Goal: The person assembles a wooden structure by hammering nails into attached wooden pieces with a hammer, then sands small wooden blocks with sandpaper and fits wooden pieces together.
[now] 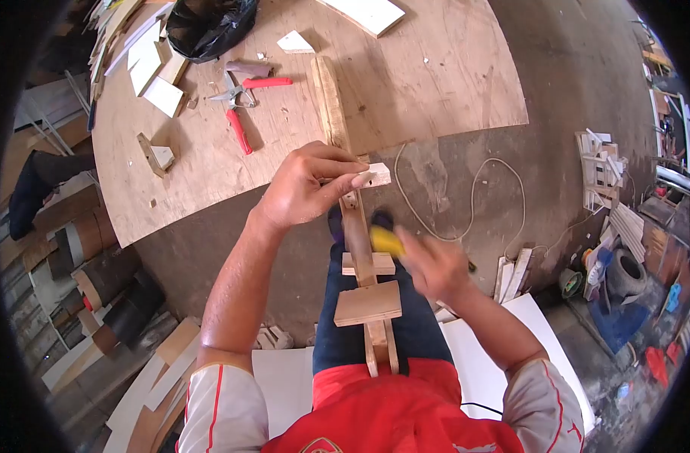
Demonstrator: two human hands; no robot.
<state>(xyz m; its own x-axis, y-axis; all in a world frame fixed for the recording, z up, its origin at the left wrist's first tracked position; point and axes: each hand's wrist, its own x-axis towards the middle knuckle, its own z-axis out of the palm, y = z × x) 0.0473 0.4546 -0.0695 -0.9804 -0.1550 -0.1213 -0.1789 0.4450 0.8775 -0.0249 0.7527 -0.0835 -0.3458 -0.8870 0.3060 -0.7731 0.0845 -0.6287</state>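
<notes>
My left hand pinches a small pale wood block between thumb and fingers. The block is held above a long wooden bar that runs from the table edge toward my lap. Blurred by motion, my right hand is wrapped round a yellow tool, just right of the bar; its kind cannot be made out. A flat wood board lies across the bar nearer my body, and a smaller wood strip crosses it just beyond.
Red-handled pruning shears lie spread on the plywood table, near a black plastic bag and several wood offcuts. A pale cord loops over the floor. Wood scraps are piled at the right.
</notes>
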